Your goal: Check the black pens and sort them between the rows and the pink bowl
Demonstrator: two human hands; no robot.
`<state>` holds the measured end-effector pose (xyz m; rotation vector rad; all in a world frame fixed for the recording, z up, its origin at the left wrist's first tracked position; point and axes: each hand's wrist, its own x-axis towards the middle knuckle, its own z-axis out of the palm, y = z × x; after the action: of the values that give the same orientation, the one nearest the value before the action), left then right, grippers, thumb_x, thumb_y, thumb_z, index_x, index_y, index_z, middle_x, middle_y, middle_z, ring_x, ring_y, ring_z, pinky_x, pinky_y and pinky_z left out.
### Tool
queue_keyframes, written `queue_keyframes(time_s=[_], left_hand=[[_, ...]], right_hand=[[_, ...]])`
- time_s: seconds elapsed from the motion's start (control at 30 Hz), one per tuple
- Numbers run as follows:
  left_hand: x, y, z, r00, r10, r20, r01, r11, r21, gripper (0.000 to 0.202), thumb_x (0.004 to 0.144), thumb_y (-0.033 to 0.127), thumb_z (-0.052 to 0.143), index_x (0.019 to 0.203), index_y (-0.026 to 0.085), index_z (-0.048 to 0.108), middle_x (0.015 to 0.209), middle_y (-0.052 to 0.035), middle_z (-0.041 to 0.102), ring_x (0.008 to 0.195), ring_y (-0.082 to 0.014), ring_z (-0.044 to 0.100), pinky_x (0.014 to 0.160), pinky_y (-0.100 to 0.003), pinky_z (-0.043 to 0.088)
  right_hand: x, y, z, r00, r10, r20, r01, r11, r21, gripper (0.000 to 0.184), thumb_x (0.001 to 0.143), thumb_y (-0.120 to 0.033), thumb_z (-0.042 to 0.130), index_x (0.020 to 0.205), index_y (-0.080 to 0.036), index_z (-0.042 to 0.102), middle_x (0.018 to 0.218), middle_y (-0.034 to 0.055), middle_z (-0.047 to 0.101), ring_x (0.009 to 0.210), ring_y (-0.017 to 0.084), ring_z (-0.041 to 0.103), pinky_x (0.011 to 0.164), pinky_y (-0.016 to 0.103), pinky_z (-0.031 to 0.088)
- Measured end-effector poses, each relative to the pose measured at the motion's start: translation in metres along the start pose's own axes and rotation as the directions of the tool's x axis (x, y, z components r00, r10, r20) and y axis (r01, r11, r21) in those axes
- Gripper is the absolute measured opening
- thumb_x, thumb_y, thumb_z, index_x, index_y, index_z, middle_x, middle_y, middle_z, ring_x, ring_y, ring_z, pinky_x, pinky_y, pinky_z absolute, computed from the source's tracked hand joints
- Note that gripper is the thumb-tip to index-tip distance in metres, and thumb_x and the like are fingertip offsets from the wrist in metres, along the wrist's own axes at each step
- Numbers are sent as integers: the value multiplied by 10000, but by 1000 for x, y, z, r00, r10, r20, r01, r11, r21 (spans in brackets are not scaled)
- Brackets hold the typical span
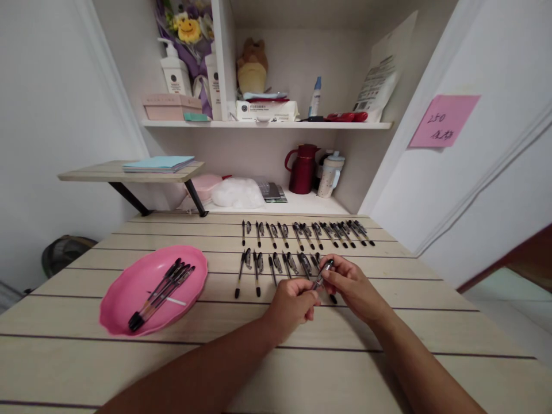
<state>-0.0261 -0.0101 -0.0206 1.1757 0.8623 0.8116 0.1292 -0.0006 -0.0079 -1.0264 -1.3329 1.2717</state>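
My left hand [291,305] and my right hand [351,284] meet over the wooden table [276,356], both pinched on one black pen [322,275]. The left fingers grip its lower barrel, the right fingers its cap end. Just beyond the hands lies a near row of pens and loose caps [276,265], and a far row of pens and caps [306,233] lies behind it. To the left a pink plate [129,287] holds several assembled black pens [161,290].
At the back, a shelf niche holds a red jug [303,168], a white mug [330,174] and a white bag [237,192]. A small raised shelf with books [157,164] stands back left. A pink note [444,121] sticks to the right wall.
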Motion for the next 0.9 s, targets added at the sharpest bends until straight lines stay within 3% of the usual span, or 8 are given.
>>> queue_keyframes(time_s=[0.2, 0.5, 0.9], left_hand=[[2, -4, -3, 998, 44, 33, -43, 999, -26, 163, 671, 287, 568, 659, 124, 568, 479, 26, 497, 374, -55, 431, 367, -175, 274], [5, -6, -6, 997, 6, 75, -9, 999, 44, 301, 692, 419, 570, 592, 136, 552, 395, 29, 469, 334, -47, 351, 374, -191, 234], [-1, 2, 1, 1000, 28, -11, -26, 984, 179, 223, 739, 282, 479, 555, 163, 521, 361, 44, 430, 324, -51, 318, 386, -192, 215]], right_hand=[[-2, 0, -2, 998, 43, 51, -45, 998, 42, 270, 696, -369, 649, 880, -196, 553, 518, -65, 479, 418, 67, 397, 426, 202, 295], [-4, 2, -8, 985, 83, 151, -94, 993, 71, 277, 683, -362, 676, 855, -185, 550, 555, -43, 498, 434, 66, 390, 431, 203, 281], [-5, 6, -5, 984, 103, 147, -112, 992, 57, 302, 692, -403, 661, 858, -181, 540, 519, -53, 472, 428, 65, 373, 429, 198, 272]])
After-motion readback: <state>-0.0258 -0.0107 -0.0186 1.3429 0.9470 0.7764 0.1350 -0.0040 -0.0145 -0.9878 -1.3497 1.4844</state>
